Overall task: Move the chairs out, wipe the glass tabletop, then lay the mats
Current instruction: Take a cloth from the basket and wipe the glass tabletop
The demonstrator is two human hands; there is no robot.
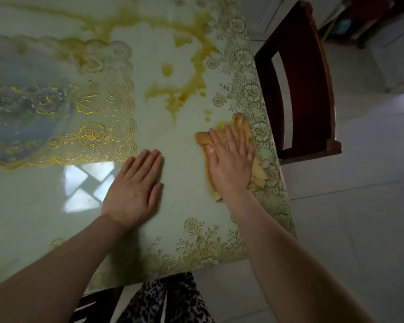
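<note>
The right hand [231,164] lay flat on a crumpled, yellow-stained cloth [233,136], its fingers [229,138] straight and slightly spread, pressing the cloth down onto the glass-topped counter [184,173] close to the counter's right edge. The cloth stuck out beyond the fingertips and on both sides of the palm, and one end trailed back beside the wrist. The left hand [133,190] rested palm-down on bare glass, just left of the right hand and apart from the cloth, its fingers straight and held close together, holding nothing. Ahead of the right fingertips, a yellow-brown liquid spill [177,94] spread in streaks, blotches and small drops across the middle of the glass, its nearest drops just beyond the cloth. Ahead and to the left of the left fingers lay a translucent lace-edged mat [63,108] with gold floral trim, its scalloped border near the fingertips without touching them. A gold floral pattern ran along the counter's edges on the right and near sides. Right of the right hand, off the counter, a dark wooden chair [301,85] stood on the pale tiled floor [348,206], its back just beside the counter's edge. A window reflection shone on the glass left of the left hand.
</note>
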